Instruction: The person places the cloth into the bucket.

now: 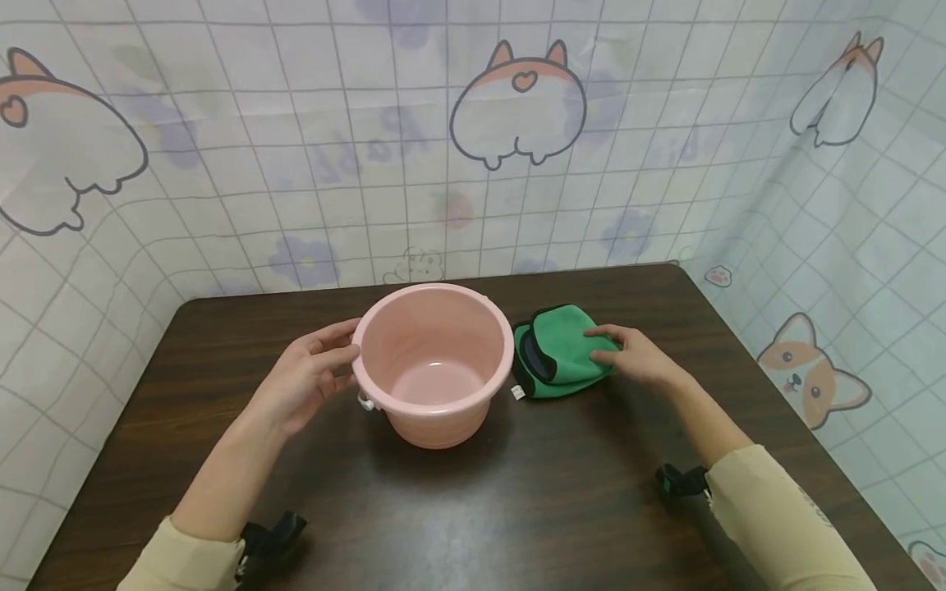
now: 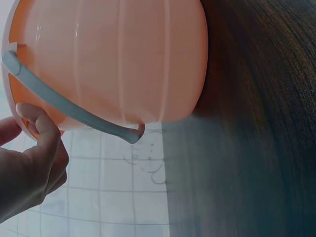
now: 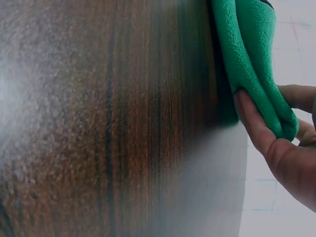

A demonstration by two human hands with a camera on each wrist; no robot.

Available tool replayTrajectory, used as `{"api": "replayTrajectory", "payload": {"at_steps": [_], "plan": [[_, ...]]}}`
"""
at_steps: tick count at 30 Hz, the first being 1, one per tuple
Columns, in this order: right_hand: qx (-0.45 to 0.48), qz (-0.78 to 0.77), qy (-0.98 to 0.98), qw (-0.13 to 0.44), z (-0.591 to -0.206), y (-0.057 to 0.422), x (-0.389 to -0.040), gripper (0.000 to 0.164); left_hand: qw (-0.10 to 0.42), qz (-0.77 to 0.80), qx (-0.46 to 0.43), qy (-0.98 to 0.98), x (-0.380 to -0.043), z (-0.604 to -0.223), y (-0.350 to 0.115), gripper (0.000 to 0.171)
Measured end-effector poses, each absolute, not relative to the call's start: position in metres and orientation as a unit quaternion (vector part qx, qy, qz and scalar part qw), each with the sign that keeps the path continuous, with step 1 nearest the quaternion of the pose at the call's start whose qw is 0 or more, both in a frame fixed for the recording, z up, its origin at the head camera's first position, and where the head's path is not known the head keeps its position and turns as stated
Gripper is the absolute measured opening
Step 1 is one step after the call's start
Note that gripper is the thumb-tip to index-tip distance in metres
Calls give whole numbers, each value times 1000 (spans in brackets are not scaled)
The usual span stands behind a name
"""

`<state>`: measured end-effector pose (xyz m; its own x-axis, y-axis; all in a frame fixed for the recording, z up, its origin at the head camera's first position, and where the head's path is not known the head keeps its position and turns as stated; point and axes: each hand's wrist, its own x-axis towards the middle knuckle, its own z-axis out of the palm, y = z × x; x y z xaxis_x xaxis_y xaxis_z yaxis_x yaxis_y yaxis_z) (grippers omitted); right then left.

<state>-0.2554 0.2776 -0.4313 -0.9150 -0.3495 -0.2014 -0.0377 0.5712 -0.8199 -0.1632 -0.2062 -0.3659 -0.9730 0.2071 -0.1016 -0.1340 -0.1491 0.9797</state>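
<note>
Two grips (image 1: pixel 306 382) (image 1: pixel 637 355), well apart (bucket (image 1: pixel 436 427) between)

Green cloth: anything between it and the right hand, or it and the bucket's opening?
The right hand pinches the green cloth by its edge, nothing visible between them. On the cloth's left, only the rim of the pink bucket stands in the way.

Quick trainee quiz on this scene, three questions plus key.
1. Which hand holds the rim of the pink bucket?
2. True or false: the green cloth is inside the bucket.
3. The bucket's grey handle is: a) raised over the opening, b) hanging down the side, c) snapped in two.

Key: 1. The left hand. 2. False; the cloth is beside the bucket. 3. b.
</note>
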Motion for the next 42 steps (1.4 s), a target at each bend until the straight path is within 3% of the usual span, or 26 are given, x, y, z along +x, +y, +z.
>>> {"api": "replayTrajectory", "payload": {"at_steps": [42], "plan": [[-83, -585, 803, 77, -378, 262, -249, 54, 129, 753, 34, 645, -165, -367, -211, 59]]}}
